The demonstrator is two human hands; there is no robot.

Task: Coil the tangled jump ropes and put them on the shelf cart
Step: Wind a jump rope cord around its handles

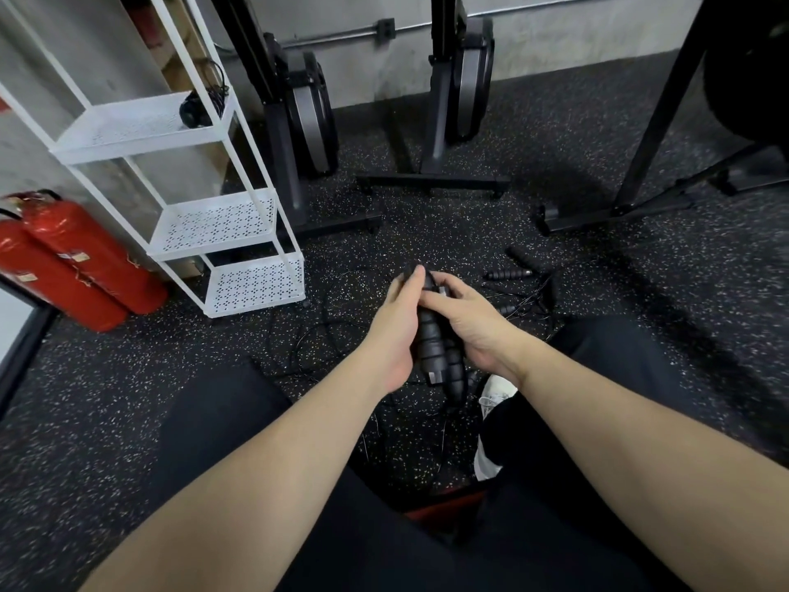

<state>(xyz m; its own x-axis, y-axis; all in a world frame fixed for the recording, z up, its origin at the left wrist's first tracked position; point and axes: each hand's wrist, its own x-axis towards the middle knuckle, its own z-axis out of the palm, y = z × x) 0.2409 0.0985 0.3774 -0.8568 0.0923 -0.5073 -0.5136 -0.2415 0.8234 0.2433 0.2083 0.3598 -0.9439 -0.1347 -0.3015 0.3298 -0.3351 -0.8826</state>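
Two black ribbed jump-rope handles (435, 352) lie side by side between my hands, above the floor. My left hand (395, 331) grips them from the left, fingers curled over their top end. My right hand (469, 322) wraps around them from the right. Their thin black cord (307, 339) trails in loose loops on the floor below. More black handles and tangled cord (512, 275) lie on the floor to the right. The white shelf cart (256, 288) stands at the left, with a coiled black rope (200, 104) on its top shelf.
Two red fire extinguishers (72, 262) lie left of the cart. Black exercise machines (307, 121) stand along the far wall, and a black rack frame (649, 164) is at the right. My dark-trousered knees and a white shoe (495, 399) are below the hands.
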